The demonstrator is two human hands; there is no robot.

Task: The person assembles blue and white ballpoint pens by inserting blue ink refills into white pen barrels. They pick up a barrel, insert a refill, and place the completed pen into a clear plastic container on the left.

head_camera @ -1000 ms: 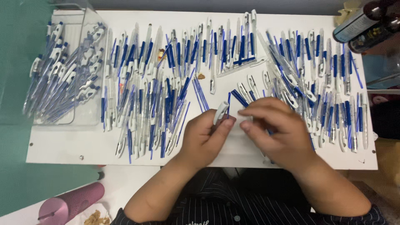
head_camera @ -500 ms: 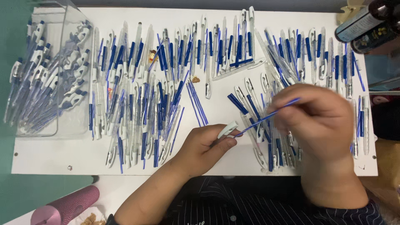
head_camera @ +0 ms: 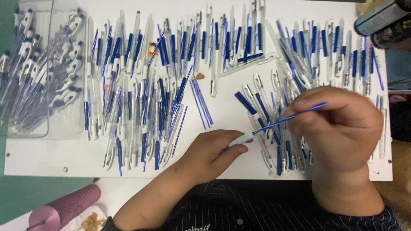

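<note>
My left hand (head_camera: 209, 154) grips a clear pen barrel (head_camera: 242, 139) near the front edge of the white board (head_camera: 51, 156). My right hand (head_camera: 340, 124) pinches a thin blue ink refill (head_camera: 291, 117), tilted up to the right, with its lower tip at the barrel's open end. Several clear pen barrels and blue parts lie spread beneath and beside both hands. A small bunch of loose blue refills (head_camera: 200, 102) lies just left of centre.
A clear plastic tray (head_camera: 30, 72) at the left holds several assembled pens. A pink cylinder (head_camera: 64, 209) lies at the bottom left off the board. Dark bottles (head_camera: 383, 17) stand at the top right corner.
My hands, joined a second ago, have come apart. My right hand drew a blue refill up and to the right, and my left hand keeps the barrel low.
</note>
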